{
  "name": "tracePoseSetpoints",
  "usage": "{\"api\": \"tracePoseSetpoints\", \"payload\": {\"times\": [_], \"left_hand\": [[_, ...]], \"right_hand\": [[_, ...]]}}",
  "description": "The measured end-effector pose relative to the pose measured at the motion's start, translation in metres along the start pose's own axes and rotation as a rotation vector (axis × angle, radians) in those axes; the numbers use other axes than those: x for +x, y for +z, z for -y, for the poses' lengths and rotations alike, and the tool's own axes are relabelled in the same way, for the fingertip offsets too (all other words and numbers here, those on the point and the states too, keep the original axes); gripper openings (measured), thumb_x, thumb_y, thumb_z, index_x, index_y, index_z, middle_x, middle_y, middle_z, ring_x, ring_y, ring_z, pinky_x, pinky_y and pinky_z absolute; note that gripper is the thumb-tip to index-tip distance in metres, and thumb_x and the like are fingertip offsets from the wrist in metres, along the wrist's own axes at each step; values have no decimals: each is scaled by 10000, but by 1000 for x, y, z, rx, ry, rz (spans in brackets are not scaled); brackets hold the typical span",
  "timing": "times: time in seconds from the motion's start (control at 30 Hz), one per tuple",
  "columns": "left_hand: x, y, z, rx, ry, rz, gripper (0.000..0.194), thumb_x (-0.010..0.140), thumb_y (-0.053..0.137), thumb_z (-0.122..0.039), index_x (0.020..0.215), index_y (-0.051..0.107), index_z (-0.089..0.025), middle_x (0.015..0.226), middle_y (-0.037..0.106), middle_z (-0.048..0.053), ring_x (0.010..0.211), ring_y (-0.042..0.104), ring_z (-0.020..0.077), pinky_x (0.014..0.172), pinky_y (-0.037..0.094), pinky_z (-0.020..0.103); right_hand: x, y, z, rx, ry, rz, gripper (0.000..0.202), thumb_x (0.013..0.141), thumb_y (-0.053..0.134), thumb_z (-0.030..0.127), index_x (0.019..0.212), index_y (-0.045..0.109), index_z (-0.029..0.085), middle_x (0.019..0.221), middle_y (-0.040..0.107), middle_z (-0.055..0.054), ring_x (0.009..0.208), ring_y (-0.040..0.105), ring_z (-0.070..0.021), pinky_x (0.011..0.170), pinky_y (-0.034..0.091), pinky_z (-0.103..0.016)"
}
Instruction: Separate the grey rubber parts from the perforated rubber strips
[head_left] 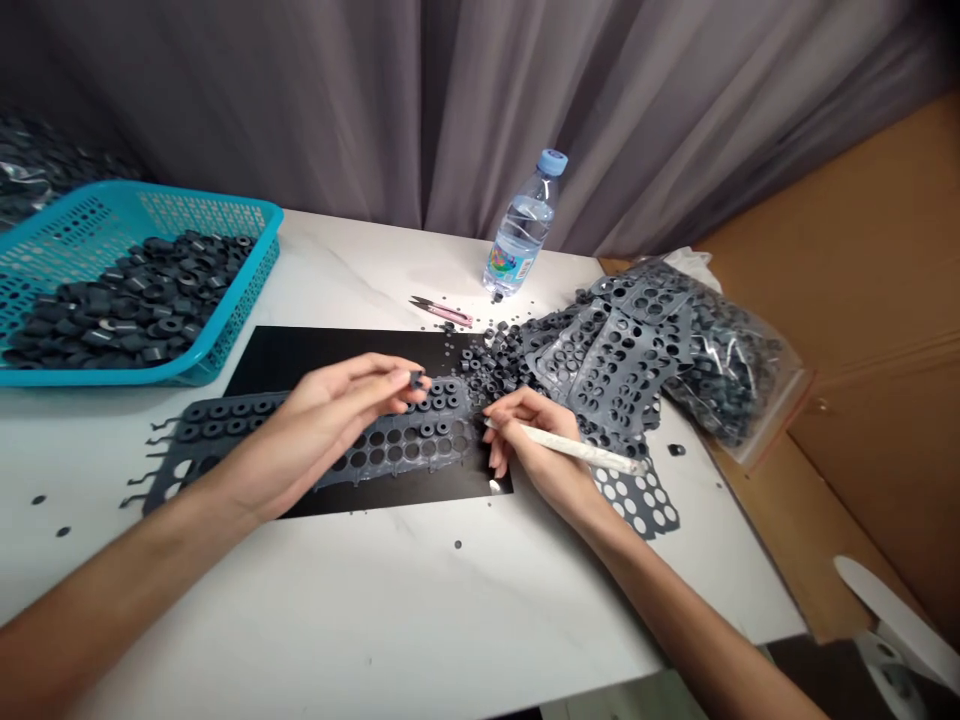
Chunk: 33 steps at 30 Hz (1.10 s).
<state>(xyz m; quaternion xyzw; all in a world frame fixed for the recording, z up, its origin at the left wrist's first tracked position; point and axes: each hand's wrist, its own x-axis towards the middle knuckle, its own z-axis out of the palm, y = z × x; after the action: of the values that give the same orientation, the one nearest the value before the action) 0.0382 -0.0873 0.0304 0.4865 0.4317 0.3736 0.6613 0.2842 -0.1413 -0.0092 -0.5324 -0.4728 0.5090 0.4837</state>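
Between the thumb and fingers of my left hand (337, 400) is a small dark grey rubber ring (416, 379), held above a moulded rubber sheet (390, 452). That sheet carries rows of rings at its left and upper right, with round holes along its lower part. It lies on a black mat (300, 350). My right hand (536, 440) is closed around a white pen-like stick (577, 446), whose back end points right. The stick's tip is near the sheet's right end, and I cannot make out its shape.
A turquoise basket (225, 345) of loose rings stands at the left. Pink-handled thread snips (442, 311) and a water bottle (523, 235) are at the back. Punched sheets (607, 360) and a plastic bag of dark parts (731, 370) are piled at the right, beside a loose ring heap (495, 365).
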Motion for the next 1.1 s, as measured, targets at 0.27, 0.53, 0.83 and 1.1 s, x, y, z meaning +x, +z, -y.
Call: {"api": "tracePoseSetpoints", "payload": {"times": [0.27, 0.53, 0.83, 1.1], "left_hand": [[-7, 16, 15, -88, -195, 142, 260, 990, 738, -370, 1172, 773, -188, 1223, 792, 103, 1210, 728, 247, 1121, 548, 349], [-8, 24, 13, -132, -246, 140, 306, 997, 730, -361, 1204, 739, -136, 1203, 802, 138, 1248, 716, 261, 1119, 552, 353], [50, 52, -1, 216, 205, 201, 274, 1001, 697, -353, 1193, 721, -159, 1183, 790, 110, 1093, 761, 256, 895, 615, 354], [33, 31, -1, 929, 500, 195, 139, 1062, 576, -275, 1057, 708, -233, 1064, 718, 6, 952, 673, 184, 861, 494, 318]], "right_hand": [[-1, 2, 3, -45, -7, -15, 155, 966, 692, 331, 927, 662, 184, 718, 696, 7, 488, 645, -111, 445, 542, -202], [-8, 0, 3, -103, -63, 14, 149, 1012, 662, 340, 972, 666, 197, 709, 690, 14, 499, 642, -117, 469, 540, -215], [-12, -3, -1, -105, -14, 151, 118, 1012, 636, 296, 940, 646, 203, 708, 690, 16, 483, 627, -110, 468, 505, -210], [-7, 3, 0, -97, -27, 114, 78, 972, 657, 280, 964, 661, 202, 724, 696, 14, 544, 664, -129, 510, 554, -222]]}}
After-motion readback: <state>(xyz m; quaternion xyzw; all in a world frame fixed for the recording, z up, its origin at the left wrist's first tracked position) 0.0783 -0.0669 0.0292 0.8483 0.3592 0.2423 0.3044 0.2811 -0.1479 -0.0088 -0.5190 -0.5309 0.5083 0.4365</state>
